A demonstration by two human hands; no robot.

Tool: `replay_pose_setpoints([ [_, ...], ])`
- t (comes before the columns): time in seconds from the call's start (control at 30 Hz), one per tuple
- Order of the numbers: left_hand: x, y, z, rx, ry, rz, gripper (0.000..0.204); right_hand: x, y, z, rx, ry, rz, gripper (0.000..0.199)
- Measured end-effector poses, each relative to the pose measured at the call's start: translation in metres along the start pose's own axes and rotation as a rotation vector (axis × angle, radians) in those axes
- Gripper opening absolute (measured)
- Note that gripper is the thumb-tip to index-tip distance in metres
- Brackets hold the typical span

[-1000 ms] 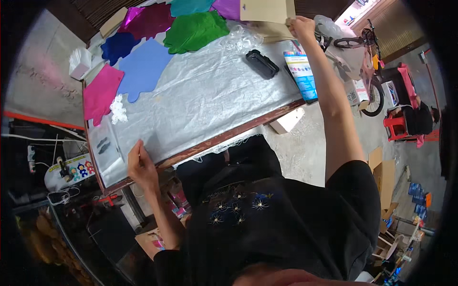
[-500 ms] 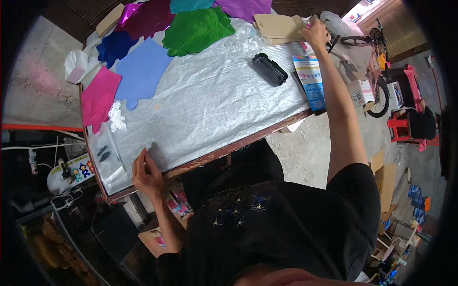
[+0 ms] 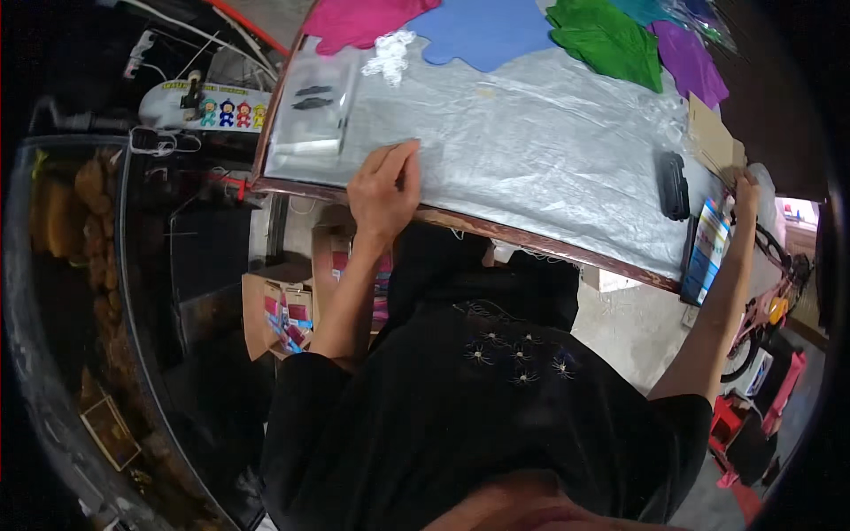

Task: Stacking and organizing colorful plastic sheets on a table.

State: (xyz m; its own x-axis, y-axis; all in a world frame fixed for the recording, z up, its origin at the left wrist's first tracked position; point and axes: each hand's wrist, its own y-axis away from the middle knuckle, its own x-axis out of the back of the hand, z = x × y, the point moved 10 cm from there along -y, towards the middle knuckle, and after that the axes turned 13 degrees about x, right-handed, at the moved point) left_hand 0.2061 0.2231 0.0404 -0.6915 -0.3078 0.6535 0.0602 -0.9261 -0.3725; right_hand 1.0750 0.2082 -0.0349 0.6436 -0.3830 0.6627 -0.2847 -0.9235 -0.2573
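Note:
My left hand point(image 3: 385, 190) is just over the table's front edge, fingers curled and the thumb drawn in against them; nothing shows in it. Beyond it on the left lie clear plastic bags point(image 3: 305, 131) with two small dark pieces point(image 3: 312, 96) on them. My right arm stretches to the table's far right corner. There my right hand point(image 3: 746, 186) is bent closed beside stacked tan cardboard sheets point(image 3: 711, 137); whatever its fingers grip is too small and hidden to name. Close to that forearm are a blue-and-white printed card pack point(image 3: 707, 252) and a black oblong case point(image 3: 674, 186).
Pink point(image 3: 367, 19), light blue point(image 3: 487, 34), green point(image 3: 606, 40) and purple point(image 3: 691, 62) foil balloons lie flat along the table's far side. A white lacy bundle point(image 3: 388, 57) sits near the pink one. Open cardboard boxes point(image 3: 279, 310) stand below the front edge, and a bicycle point(image 3: 763, 319) beyond my right arm.
The whole view has turned, so the table appears shifted up and to the right. My left hand's fingers have curled in more. My right hand stays by the cardboard sheets.

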Motion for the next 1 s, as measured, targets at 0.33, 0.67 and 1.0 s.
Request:
replay_pose_setpoints([
  [0.33,0.001,-0.001,0.006,-0.046,0.047,0.015,0.018,-0.007,0.005,-0.035,-0.177,0.387,0.016,0.056],
  [0.67,0.007,-0.022,0.000,-0.010,0.250,-0.100,0.016,-0.159,0.127,-0.380,0.512,0.302,0.038,0.047],
  [1.0,0.023,-0.145,-0.082,-0.200,-0.261,0.048,0.039,-0.285,0.215,-0.455,0.365,0.107,-0.140,0.037],
])
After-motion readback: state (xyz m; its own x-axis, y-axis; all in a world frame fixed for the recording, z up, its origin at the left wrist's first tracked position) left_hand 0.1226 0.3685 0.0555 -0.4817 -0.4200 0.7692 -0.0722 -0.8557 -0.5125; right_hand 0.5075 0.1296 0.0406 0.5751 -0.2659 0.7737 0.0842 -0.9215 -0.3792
